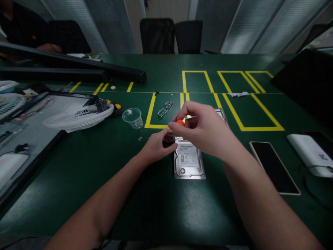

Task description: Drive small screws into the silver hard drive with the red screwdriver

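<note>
HDD (188, 158) flat on tbl (156, 205), R hand (201, 130) pinching orange knob (180, 122) (prob. driver) over HDD's far end, L hand (157, 147) half-curled at L edge, can't tell if gripping; bits (140, 139) near cup (133, 119), maybe screws, so prob. partway, lid (193, 170) still on.

My left hand (156, 147) and right hand (203, 128) are both bare, and so are my wrists. On the left, my fingers look slim and the wrist narrow; my left forearm (116, 191), also uncovered, widens toward the near edge, with a shaded fold low down. On the right, my knuckles are rounded, the back of the hand smooth, and my bare right forearm (251, 177) thickens toward the near corner.
</note>
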